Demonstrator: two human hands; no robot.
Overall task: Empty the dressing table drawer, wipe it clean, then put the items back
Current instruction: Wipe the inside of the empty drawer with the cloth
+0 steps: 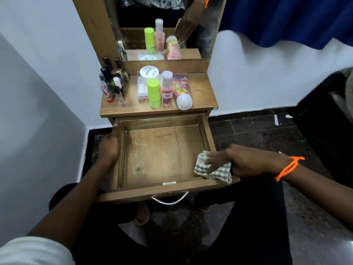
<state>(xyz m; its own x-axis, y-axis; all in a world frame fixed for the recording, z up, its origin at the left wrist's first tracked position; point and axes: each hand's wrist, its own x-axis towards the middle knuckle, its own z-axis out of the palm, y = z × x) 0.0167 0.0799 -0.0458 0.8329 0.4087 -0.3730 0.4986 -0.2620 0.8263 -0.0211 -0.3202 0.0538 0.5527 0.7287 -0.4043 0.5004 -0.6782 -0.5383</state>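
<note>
The wooden drawer (152, 196) stands pulled out with nothing on its dusty, scuffed bottom. My left hand (109, 148) grips the drawer's left wall. My right hand (225, 161) presses a grey-and-white checked cloth (219, 174) onto the drawer's near right corner, partly over the rim. On the dressing table top (200, 92) stand a lime green bottle (154, 92), a pink bottle (166, 90), a pink tube (181, 90) lying down, a white jar (149, 73) on a clear box, and several nail polish bottles (112, 85) at the left.
A mirror (162, 25) rises behind the table top. White walls close in on the left and behind. A blue curtain (286, 18) hangs at the upper right. Dark furniture (328, 115) stands at the right on a dark tiled floor. My knees sit under the drawer's metal handle (170, 201).
</note>
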